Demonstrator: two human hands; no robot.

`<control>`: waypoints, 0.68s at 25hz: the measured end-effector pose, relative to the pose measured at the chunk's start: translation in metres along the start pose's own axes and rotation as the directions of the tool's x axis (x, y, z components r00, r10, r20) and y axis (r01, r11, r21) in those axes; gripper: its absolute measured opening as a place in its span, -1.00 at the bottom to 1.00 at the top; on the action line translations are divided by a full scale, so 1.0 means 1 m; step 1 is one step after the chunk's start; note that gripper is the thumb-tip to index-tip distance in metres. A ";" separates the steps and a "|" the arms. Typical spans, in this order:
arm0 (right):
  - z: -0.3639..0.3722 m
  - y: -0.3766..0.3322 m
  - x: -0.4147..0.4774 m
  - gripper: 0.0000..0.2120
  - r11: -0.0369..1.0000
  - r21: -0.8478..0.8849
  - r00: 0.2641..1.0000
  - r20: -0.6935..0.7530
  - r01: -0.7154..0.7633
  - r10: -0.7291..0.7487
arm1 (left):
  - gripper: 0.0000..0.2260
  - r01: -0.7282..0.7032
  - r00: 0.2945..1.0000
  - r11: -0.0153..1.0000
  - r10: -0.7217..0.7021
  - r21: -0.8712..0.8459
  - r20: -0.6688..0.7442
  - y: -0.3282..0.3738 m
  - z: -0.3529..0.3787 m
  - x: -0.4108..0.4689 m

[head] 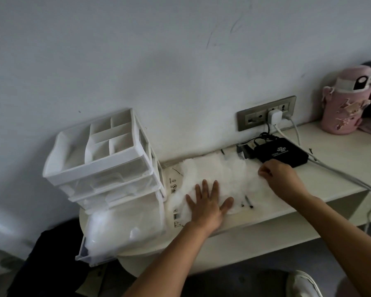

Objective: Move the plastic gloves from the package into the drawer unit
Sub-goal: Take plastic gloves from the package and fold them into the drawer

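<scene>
Cream desk point(330, 181) runs along a white wall in my head cam. At its L end stands the white drawer unit point(107, 168), divider tray on top, its bottom drawer point(120, 232) pulled out toward me w/ clear crumpled plastic inside. Just R of the unit, the plastic gloves point(223, 176) lie in a loose white heap on the desk, partly over the flat printed package point(175, 189), whose edge shows beside the unit. My left hand point(208, 206) presses flat on the heap's near side, fingers straight and spread. My right hand point(281, 179) is at the heap's R edge, fingers curled and pinching the plastic. Behind that hand sits a black box point(281, 155) w/ cables up to a wall socket panel point(266, 113). A pink bottle point(343, 106) stands far R, well apart.
</scene>
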State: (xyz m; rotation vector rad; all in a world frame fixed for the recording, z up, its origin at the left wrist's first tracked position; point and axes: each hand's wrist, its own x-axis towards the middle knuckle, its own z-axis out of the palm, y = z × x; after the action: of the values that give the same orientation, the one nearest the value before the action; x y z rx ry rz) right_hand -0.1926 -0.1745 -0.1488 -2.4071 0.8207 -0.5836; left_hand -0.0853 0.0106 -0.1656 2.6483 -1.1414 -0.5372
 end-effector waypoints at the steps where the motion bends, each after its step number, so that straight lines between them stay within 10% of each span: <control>1: -0.007 -0.002 0.001 -0.90 1.000 0.006 0.998 -0.068 0.008 -0.008 | -0.06 0.008 1.000 1.000 -0.008 0.011 0.002 0.000 0.000 0.001; 7: -0.055 -0.037 0.008 -0.90 0.920 0.374 0.982 -0.181 0.119 -0.054 | -0.36 0.048 0.998 0.999 -0.048 0.003 0.028 0.000 -0.004 0.010; 9: -0.066 -0.049 0.008 -0.79 0.844 0.500 0.981 -0.106 0.192 -0.160 | -0.43 0.034 0.999 0.970 -0.043 -0.242 -0.032 0.004 -0.018 0.014; 12: -0.077 -0.064 0.007 -0.69 0.724 0.641 0.955 -0.049 0.253 -0.291 | -0.48 0.065 0.998 0.459 -0.029 -0.886 0.058 0.007 -0.052 0.015; 14: -0.082 -0.075 0.000 -0.91 0.653 0.725 0.923 0.062 0.220 -0.380 | -0.26 0.096 0.993 0.142 0.060 -0.985 0.106 0.003 -0.067 0.016; 17: -0.089 -0.080 -0.006 -0.71 0.555 0.827 0.819 0.256 0.089 -0.513 | -0.03 0.052 0.980 0.109 0.185 -0.993 0.072 -0.001 -0.080 0.015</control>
State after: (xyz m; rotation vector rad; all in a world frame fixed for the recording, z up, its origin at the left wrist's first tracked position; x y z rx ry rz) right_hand -0.2111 -0.1469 -0.0338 -1.6969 -0.1339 -0.3327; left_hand -0.0430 0.0040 -0.0964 1.2759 -0.4872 -1.0627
